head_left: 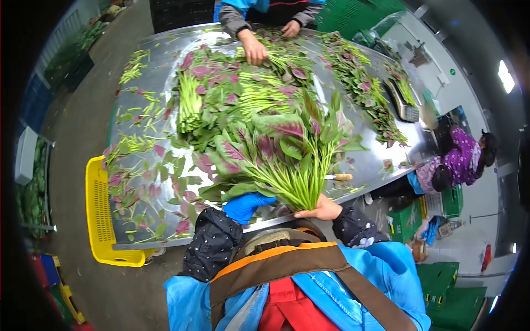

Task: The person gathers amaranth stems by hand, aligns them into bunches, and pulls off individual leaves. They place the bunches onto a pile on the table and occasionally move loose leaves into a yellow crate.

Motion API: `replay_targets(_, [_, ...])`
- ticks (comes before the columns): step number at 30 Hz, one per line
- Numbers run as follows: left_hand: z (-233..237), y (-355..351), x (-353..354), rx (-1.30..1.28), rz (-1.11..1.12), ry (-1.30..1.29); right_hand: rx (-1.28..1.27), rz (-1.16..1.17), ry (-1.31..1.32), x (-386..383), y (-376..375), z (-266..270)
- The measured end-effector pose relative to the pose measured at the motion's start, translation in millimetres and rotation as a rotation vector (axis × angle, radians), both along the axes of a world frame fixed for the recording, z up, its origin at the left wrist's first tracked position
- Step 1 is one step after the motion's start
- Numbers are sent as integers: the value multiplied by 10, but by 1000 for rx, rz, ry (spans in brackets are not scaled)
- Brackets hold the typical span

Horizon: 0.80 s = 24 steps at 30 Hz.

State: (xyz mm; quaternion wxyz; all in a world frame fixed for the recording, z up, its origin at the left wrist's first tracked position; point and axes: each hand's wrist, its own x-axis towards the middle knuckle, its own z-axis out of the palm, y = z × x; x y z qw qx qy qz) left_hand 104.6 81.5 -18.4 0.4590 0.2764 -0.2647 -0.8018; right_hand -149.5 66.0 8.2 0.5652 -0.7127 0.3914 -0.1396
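Observation:
A large bunch of leafy greens (292, 160) with red-purple centred leaves fans out over the near edge of the metal table (364, 165). My bare right hand (322, 209) is closed round the stem ends of this bunch. My left hand (247, 207), in a blue glove, is at the left side of the bunch under its leaves; its fingers are partly hidden by them. Just right of the stems lies a tool with a wooden handle (342, 177). Beyond the bunch are piled greens with aligned stems (190, 102).
A co-worker's hands (254, 48) touch greens at the far side. A yellow crate (98, 215) stands at the left edge. More greens (367, 88) and a scale (406, 107) lie at the right. Another person (464, 154) is beyond the right end; green crates (406, 222) stand below.

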Motion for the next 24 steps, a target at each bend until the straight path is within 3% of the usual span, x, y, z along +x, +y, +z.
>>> replay_targets(3, [94, 91, -108, -31, -152, -124, -151, -44, 20, -179, 104, -220])
replay_targets(5, [219, 95, -198, -274, -357, -319, -109, -37, 35, -327, 148, -344])
replay_targets(7, [221, 21, -402, -349, -395, -396, -121, -27, 21, -501, 125, -471])
replay_targets(9, [250, 8, -676, 112, -320, -88, -169, -20, -17, -691, 93, -595])
replay_targets(12, [14, -72, -960, -660, -438, -757, 88, -68, -92, -1120, 17, -642])
replay_targets(14, [276, -234, -1164, -773, -350, -896, 169, -111, -191, -1452, -68, -491])
replay_targets(16, [267, -421, -1440, -508, -191, -618, 148, -135, -299, -1872, -316, -187])
replay_targets(17, [126, -466, -1556, -155, -75, -306, 103, -158, -318, -2131, -495, -28])
replay_targets(19, [43, -649, -1882, -159, 25, -209, 83, -218, -266, -2680, -851, 282])
replay_targets(21, [256, -784, -2162, -191, -100, -241, 208, -297, -361, -3084, -1096, 637])
replay_targets(24, [-28, -787, -2398, -112, -49, -303, 350, -303, -457, -3667, -1361, 712])
